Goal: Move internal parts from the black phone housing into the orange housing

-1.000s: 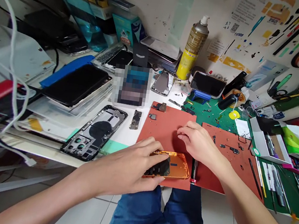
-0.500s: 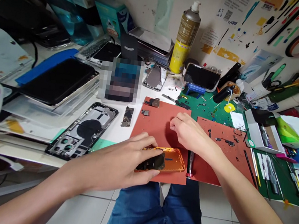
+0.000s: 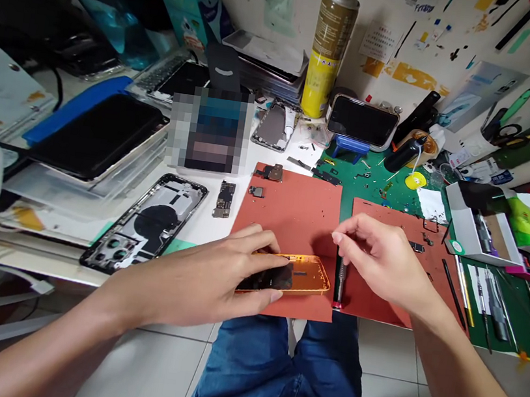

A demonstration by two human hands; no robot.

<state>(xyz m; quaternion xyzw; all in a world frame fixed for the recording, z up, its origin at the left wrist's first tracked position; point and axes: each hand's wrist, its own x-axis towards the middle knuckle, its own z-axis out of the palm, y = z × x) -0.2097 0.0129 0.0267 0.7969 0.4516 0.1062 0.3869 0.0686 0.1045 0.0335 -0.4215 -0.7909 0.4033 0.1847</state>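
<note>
— At the near edge of the worktop [image 3: 208, 225], head view: the left hand [image 3: 215, 273] has an orange phone shell [image 3: 309, 274] in its grip, thumb on the near rim, fingers over the far one!

— Why clasp it across like that?

— To steady it, I'd judge, and it leaves the right end of the hollow inside bare. The shell is over the near part of the left red mat [image 3: 287, 211]; that mat probably spares it scratches.

— And the right hand [image 3: 387, 262]?

— Up in the air, just beyond the screwdriver [image 3: 341, 281], thumb and forefinger pinched narrow. Something tiny between them? I cannot tell!

— That screwdriver sits in the gap between the mats.

— Yes, near both hands, likely so it's easy to reach. And look up the left mat: a camera part [image 3: 274, 172] set well apart from the shell, presumably so it doesn't get knocked.

— Off to the left?

— A circuit board [image 3: 224, 199] on the white surface, then a black phone shell [image 3: 156, 222], inside facing up, so its fittings can be seen, perhaps.
</note>
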